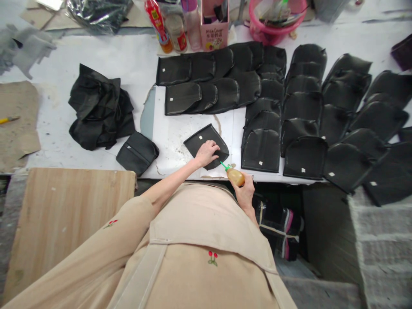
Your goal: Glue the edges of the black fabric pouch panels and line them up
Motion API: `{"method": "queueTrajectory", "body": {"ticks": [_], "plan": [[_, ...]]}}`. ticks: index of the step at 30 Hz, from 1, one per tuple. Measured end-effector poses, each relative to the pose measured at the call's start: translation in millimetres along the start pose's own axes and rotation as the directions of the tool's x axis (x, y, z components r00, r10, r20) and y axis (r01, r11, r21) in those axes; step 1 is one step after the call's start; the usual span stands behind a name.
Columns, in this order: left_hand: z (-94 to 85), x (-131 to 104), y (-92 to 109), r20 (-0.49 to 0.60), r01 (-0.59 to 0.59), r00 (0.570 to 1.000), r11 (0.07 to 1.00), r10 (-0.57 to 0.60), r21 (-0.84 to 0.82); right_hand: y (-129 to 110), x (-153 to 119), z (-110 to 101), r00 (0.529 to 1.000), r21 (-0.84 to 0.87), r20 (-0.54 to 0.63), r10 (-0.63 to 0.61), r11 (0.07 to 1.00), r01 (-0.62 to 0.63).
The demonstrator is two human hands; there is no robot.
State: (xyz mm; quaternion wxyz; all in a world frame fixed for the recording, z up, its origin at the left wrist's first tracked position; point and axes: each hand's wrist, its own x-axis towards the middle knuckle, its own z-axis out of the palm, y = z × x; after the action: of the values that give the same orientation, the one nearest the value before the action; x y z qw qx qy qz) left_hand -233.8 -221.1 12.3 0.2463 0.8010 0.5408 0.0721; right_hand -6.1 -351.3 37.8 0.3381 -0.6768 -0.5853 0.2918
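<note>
A single black panel (201,143) with a curved edge and a small white tag lies on the white work surface in front of me. My left hand (207,153) rests on this panel, thumb and fingers apart, covering part of it. In my right hand (246,189) is a squeeze bottle (235,177) of amber liquid, tilted with its green nozzle pointing at the panel's lower right edge. Whether the tip touches the panel I cannot tell. Left of it lie a folded black piece (137,152) and a crumpled heap of black material (99,107).
Overlapping rows of black panels (302,105) spread across the right side. Along the back stand a red bottle (156,19), a glass jar (176,32), a pink box (214,32) and a pink basket (273,34). A wooden board (74,214) is at lower left.
</note>
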Motion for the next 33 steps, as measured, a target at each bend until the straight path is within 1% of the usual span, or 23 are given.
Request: {"method": "queueTrajectory", "body": {"ticks": [3, 6, 9, 12, 18, 21, 24, 26, 28, 33], "plan": [[-8.2, -23.5, -1.4, 0.036, 0.047, 0.998, 0.995, -0.051, 0.088, 0.5, -0.8, -0.4, 1.000, 0.005, 0.008, -0.014, 1.000, 0.014], [-8.7, -38.8, -0.8, 0.075, 0.110, 0.990, 0.983, -0.122, 0.144, 1.5, -2.9, -0.6, 0.999, 0.001, 0.020, -0.044, 0.999, 0.044], [-4.5, -43.0, 0.1, 0.072, 0.155, 0.983, 0.977, -0.167, 0.149, 1.9, -5.5, 0.0, 0.996, -0.005, 0.043, -0.079, 0.997, 0.080], [-1.1, -43.2, 0.7, 0.054, 0.179, 0.981, 0.975, -0.187, 0.131, 1.3, -7.5, 1.7, 0.992, -0.006, 0.067, -0.111, 0.994, 0.112], [-1.5, -44.5, 1.8, 0.050, 0.210, 0.975, 0.973, -0.215, 0.099, 0.2, -9.8, 6.0, 0.984, -0.021, 0.100, -0.147, 0.988, 0.150], [-5.4, -44.6, -4.2, 0.080, 0.179, 0.979, 0.980, -0.185, 0.083, 0.1, -10.8, 7.6, 0.983, -0.021, 0.104, -0.152, 0.988, 0.155], [-9.6, -45.6, -14.1, 0.137, 0.093, 0.986, 0.995, -0.098, 0.043, -0.4, -11.4, 8.2, 0.986, -0.019, 0.095, -0.135, 0.990, 0.138], [-10.2, -46.8, -18.6, 0.152, 0.060, 0.986, 0.998, -0.064, 0.028, -1.1, -11.7, 8.4, 0.987, -0.016, 0.097, -0.131, 0.991, 0.133], [-8.5, -48.2, -19.6, 0.134, 0.063, 0.989, 0.997, -0.068, 0.037, -1.8, -12.0, 8.8, 0.985, -0.015, 0.113, -0.131, 0.991, 0.133], [-0.6, -50.0, -14.7, 0.075, 0.108, 0.991, 0.993, -0.112, 0.055, -2.6, -12.8, 11.6, 0.972, -0.009, 0.171, -0.160, 0.986, 0.164]]}}
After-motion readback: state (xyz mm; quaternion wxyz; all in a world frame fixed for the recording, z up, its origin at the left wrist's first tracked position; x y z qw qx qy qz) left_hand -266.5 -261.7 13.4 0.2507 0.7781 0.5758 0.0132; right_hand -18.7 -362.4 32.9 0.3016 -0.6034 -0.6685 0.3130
